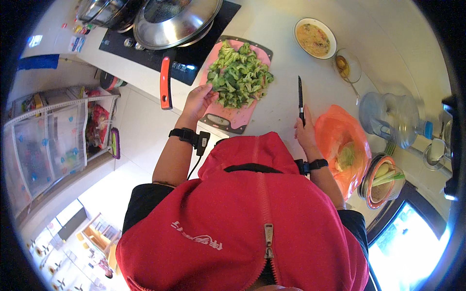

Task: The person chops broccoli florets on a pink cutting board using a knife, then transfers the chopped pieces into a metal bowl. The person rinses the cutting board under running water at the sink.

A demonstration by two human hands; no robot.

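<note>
Chopped broccoli (pixel 238 74) lies heaped on a pink cutting board (pixel 236 122) with dark ends. At the heap's near left edge, my left hand (pixel 200 101) has its fingers curled against the florets; whether a piece is between them is hidden. My right hand (pixel 306 132) grips the black handle of a kitchen knife (pixel 300 95). Its dark blade points away from me, above the pale countertop (pixel 278 96) to the right of the board.
A lidded pan (pixel 174 25) with a red handle (pixel 165 83) sits on the black cooktop (pixel 145 60). To the right are a bowl of soupy food (pixel 313 38), a glass bowl with a spoon (pixel 346 65), an orange plastic bag (pixel 336 127) and a large water bottle (pixel 389 116).
</note>
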